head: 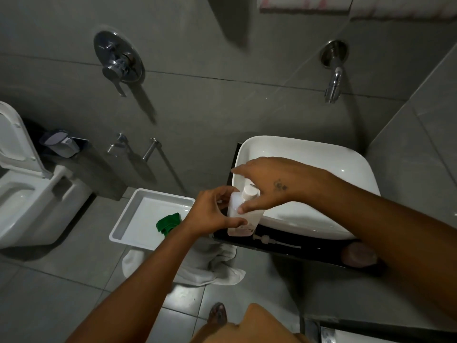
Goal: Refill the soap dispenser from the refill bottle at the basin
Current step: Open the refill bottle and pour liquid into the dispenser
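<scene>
A white translucent bottle (243, 222) stands on the black counter (309, 253) at the basin's front left corner. My left hand (212, 214) grips its body from the left. My right hand (269, 184) reaches over its white top (250, 191), thumb pressed on the bottle's shoulder and fingers spread past the cap. A white pump head with its tube (274, 241) lies loose on the counter just in front of the bottle. A pinkish rounded object (358, 254) lies further right on the counter, partly hidden under my right forearm.
The white basin (346, 164) sits below a wall spout (333, 80). A white tray (138, 219) holding a green item (168, 222) rests to the left, over a white cloth (197, 268). A toilet (27, 194) stands at far left.
</scene>
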`<state>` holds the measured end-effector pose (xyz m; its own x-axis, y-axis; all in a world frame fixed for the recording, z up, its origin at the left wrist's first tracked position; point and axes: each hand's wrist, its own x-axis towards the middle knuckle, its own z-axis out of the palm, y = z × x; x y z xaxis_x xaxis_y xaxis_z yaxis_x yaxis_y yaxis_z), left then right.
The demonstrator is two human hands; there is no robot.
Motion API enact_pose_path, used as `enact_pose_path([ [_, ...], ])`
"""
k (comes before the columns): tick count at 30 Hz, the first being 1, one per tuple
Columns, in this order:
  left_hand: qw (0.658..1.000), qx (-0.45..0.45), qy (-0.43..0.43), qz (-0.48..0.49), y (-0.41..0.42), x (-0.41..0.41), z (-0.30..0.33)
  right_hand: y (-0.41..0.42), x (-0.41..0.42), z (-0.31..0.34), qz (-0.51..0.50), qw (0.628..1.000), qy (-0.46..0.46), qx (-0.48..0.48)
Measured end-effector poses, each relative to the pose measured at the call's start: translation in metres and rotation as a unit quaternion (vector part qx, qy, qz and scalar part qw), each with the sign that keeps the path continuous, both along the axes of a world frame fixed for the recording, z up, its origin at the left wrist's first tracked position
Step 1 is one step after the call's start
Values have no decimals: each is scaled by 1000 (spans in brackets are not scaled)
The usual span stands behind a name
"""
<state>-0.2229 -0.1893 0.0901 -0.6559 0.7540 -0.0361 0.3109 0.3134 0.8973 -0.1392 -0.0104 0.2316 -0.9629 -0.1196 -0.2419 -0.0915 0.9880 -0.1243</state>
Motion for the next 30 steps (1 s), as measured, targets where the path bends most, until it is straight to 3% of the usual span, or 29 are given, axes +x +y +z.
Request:
enact_pose_path([
  [2,1000,-7,6,-1,1,1,1,-2,-2,-3,-17,999,-5,40],
  [7,1000,1,-9,11,2,4,-2,2,-3,2,74,996,-32,32],
  [10,1000,7,-16,24,-3,3,-6,13,-1,3,65,996,62,-16],
  [12,999,3,-16,32,-10,2,-8,20,9,-7,-1,986,143,-90],
  [14,999,1,-13,46,-20,1,-9,22,26,-36,-108,952,194,-211],
  [16,998,-3,-13,66,-31,-2,-12,12,46,-85,-233,887,206,-341],
  [18,997,-10,-13,77,-43,-5,-14,-8,63,-140,-336,828,206,-398],
  [22,996,-29,6,87,-69,-10,-22,-49,70,-224,-399,804,217,-384],
  [26,995,-52,26,75,-93,-11,-27,-66,55,-268,-394,874,192,-211],
  [30,996,-54,19,75,-110,-14,-29,-73,36,-283,-414,887,162,-127],
])
